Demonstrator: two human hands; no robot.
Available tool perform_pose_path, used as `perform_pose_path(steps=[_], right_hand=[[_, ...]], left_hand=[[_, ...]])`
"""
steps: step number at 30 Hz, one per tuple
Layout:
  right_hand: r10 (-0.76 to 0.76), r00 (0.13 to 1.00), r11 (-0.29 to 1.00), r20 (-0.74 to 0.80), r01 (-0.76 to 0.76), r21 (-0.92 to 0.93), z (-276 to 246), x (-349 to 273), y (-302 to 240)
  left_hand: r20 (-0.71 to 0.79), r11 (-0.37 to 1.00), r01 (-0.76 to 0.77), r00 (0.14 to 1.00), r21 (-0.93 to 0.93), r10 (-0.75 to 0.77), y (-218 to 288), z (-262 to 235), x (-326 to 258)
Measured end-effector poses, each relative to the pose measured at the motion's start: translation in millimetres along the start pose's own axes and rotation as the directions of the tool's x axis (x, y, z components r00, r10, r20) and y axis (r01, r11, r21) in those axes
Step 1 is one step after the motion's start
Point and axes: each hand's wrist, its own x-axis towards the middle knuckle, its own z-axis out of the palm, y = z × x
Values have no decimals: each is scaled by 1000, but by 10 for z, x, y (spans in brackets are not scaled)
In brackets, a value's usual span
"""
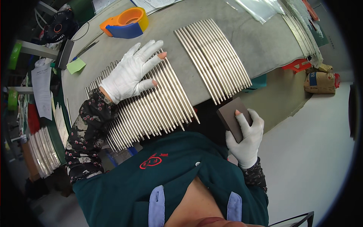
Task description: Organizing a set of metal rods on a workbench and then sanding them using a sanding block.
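Observation:
My left hand (132, 73), in a white glove with bare thumb and index fingertips, lies with spread fingers over a wide row of thin silvery metal rods (153, 108). The rods rest side by side, their near ends jutting past the table edge towards me. A second, narrower row of similar rods (213, 58) lies apart, to the right. Beside its near end, my right hand (247, 136), gloved the same way, grips a dark grey-brown rectangular block (229, 115). Thumb and fingers close on the block's near right part, off the table edge.
On the grey tabletop (162, 28) stand an orange and blue tape dispenser (126, 30) and a yellow-green sticky note (76, 66). Clear plastic bags (261, 9) lie far right. A black fan (58, 27) is at the far left. More rods (44, 151) are stacked at left; a brown sack (320, 82) is at right.

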Motion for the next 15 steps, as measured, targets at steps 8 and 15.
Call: perform_pose_path(steps=[8, 15], right_hand=[[-63, 998, 998, 23, 63, 22, -147, -77, 13], [-85, 992, 996, 88, 83, 31, -60, -153, -149]], left_hand=[[38, 992, -13, 999, 128, 8, 59, 189, 69], [-28, 989, -50, 998, 138, 55, 48, 314, 487]])
